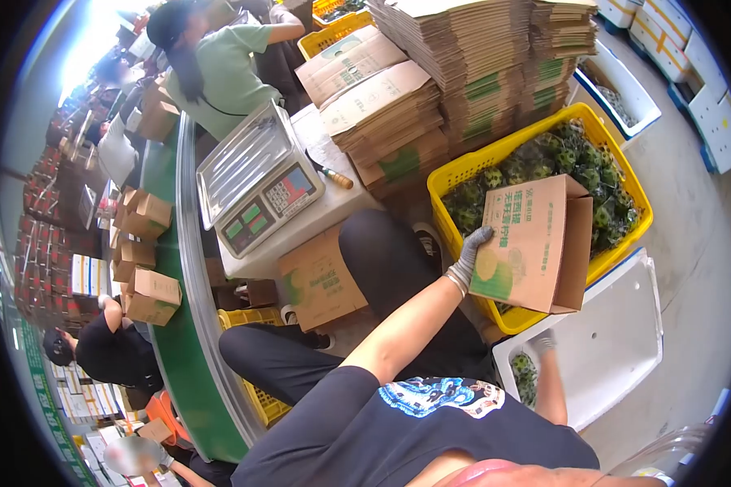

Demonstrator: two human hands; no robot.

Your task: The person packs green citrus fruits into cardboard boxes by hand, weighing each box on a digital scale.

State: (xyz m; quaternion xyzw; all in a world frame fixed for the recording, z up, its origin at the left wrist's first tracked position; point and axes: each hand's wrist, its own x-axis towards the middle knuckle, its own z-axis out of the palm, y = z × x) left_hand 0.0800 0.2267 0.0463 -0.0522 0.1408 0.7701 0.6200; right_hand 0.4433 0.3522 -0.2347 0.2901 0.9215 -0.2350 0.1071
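My left hand [469, 258], in a grey glove, is closed on the edge of a brown cardboard box [516, 235] with green print. The box is tilted, its open side facing right, above a yellow crate [443, 183] of bagged green fruit [544, 154]. My right hand [544, 342], also gloved, reaches into a white foam box [613, 333] beside the crate. It is blurred and its fingers cannot be made out. Close to it, at that box's left end, lies a clear bag of green fruit [525, 378].
A digital scale [256, 183] stands on a white table [345, 191] with a wooden-handled tool [333, 177]. Tall stacks of flattened cartons [471, 73] rise behind. A green conveyor [195, 381] runs along the left, carrying boxes [152, 296]. Co-workers [219, 73] stand around it.
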